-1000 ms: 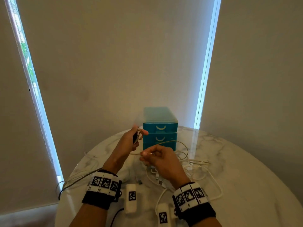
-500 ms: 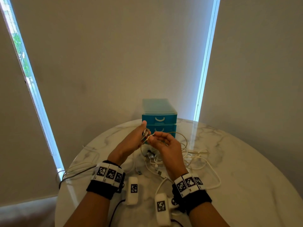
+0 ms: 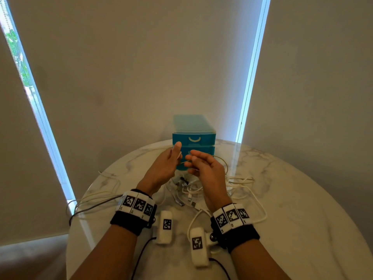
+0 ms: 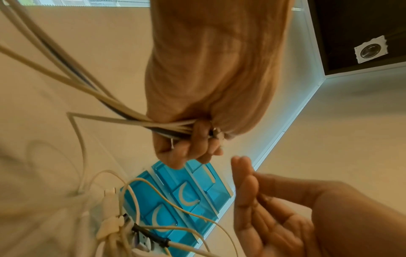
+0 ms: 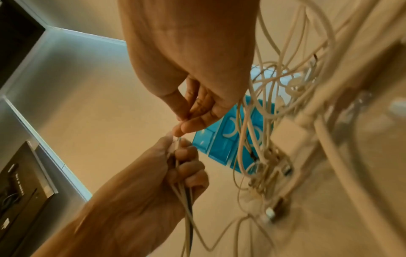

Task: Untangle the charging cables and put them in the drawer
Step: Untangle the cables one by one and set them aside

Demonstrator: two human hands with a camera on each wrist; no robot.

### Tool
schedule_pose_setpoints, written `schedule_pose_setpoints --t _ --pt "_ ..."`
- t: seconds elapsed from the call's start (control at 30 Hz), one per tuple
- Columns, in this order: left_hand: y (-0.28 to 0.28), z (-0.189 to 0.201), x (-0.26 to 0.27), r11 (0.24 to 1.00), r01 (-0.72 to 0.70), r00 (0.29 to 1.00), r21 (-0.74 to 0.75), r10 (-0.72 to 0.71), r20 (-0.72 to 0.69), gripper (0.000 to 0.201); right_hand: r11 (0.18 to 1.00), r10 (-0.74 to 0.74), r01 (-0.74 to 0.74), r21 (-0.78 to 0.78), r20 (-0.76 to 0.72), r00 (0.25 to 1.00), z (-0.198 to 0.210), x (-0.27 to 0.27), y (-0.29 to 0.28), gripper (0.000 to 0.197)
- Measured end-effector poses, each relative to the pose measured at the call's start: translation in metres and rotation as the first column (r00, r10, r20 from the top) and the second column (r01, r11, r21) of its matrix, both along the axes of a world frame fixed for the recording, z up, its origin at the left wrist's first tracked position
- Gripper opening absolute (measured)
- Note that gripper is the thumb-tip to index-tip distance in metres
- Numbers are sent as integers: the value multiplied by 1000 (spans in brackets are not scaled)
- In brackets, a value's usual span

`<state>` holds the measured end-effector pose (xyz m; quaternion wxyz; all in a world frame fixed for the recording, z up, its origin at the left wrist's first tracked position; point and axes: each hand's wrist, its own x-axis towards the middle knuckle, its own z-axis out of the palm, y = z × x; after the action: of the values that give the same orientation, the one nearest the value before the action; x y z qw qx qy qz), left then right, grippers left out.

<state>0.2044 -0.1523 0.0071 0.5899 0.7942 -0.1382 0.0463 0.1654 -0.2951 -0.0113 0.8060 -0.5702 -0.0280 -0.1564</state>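
A blue three-drawer unit [image 3: 193, 136] stands at the back of the table, all drawers closed; it also shows as the drawer unit [image 4: 182, 193] and drawer unit [image 5: 222, 137]. My left hand [image 3: 176, 156] is raised in front of it and grips a bundle of white and dark cables [image 4: 131, 116], the same bundle [image 5: 186, 196] hanging from its fist. My right hand [image 3: 190, 160] meets it thumb to thumb. The right hand [image 5: 183, 121] pinches a thin white cable end right at the left thumb. A tangle of white cables [image 3: 187, 190] with several plugs lies under both hands.
The round marble table [image 3: 282, 199] stands against beige blinds. A few cables [image 3: 90, 201] hang over its left edge. Loose white loops [image 3: 254, 201] spread to the right of my right wrist. The wrist cameras [image 3: 166, 225] hang below both wrists.
Both hands have come together and lifted in front of the drawer unit. My right hand has moved up from the tangle to the cable ends at my left thumb.
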Motion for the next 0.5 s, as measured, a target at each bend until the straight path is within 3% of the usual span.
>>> schedule_pose_setpoints --t 0.1,0.17,0.2,0.27,0.33,0.43,0.5 --pt "1 6 -4 993 -108 992 -53 111 54 71 999 -43 44 -15 3 999 6 1 -19 18" --pt "4 14 -6 972 -225 968 -70 231 95 72 957 -8 7 -289 -2 1000 12 -1 -35 16" --pt "7 18 -7 958 -278 950 -74 286 126 72 868 46 -51 -494 -23 999 13 -3 -43 17" --pt "12 23 -8 935 -341 917 -102 354 182 72 566 182 -201 -800 -116 976 12 -5 -54 22" --pt "17 26 -6 916 -353 901 -191 387 193 70 356 263 -289 -889 -202 943 12 -7 -57 22" --pt "24 28 -6 878 -360 902 -315 414 124 60 263 253 -297 -918 -231 939 18 -11 -54 17" --pt "28 29 -4 850 -368 900 -378 427 85 55 274 207 -224 -935 -170 963 30 -17 -52 12"
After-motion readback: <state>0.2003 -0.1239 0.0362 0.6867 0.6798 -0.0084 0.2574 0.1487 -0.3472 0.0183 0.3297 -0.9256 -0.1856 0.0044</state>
